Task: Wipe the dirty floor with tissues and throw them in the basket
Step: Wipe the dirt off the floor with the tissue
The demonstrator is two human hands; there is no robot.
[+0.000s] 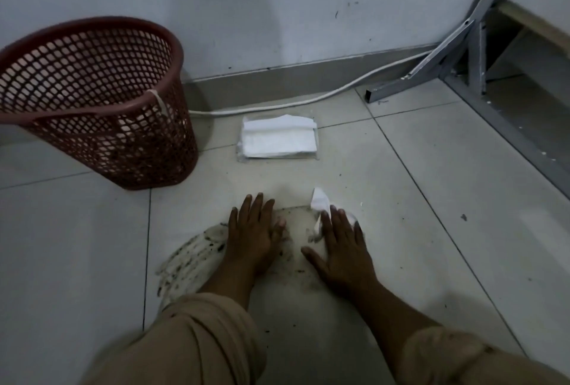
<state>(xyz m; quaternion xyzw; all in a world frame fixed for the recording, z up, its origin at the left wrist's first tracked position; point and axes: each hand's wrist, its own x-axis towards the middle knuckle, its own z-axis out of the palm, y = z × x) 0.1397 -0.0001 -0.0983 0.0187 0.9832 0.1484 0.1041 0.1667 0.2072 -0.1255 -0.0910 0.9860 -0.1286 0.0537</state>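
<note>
Ahead and left of the left hand [254,230], a red mesh basket [101,101] stands upright on the floor [431,175], against the wall [277,8]. Through the mesh and the open rim no tissue can be made out; contents cannot be told for certain. Dark specks show on its lower wall.

Straight ahead of both hands, well apart from them, a clear tissue pack [277,139] lies flat. White tissues fill it, and one sheet stands loose at its far edge. Long axis of the pack runs left to right, parallel with the wall.

Left hand: flat, palm down, fingers spread and pointing away from the person, pressing a soiled tissue [191,258] to the tile. This tissue spreads out to the left and toward the person from under the hand, long axis diagonal, speckled with dark dirt.

Right hand [339,249]: also flat, palm down, fingers splayed wide, resting on a second tissue [319,202]. This tissue is crumpled; a clean white corner sticks up past the fingertips, pointing away from the person, and a torn edge shows at the thumb side.

Between the two hands lies a paler patch of tile. Dark dirt [296,270] is scattered near the wrists and to the right of the right hand.

Beyond the pack, a white cable [308,102] runs along the skirting toward a grey metal frame [447,57] far right.
</note>
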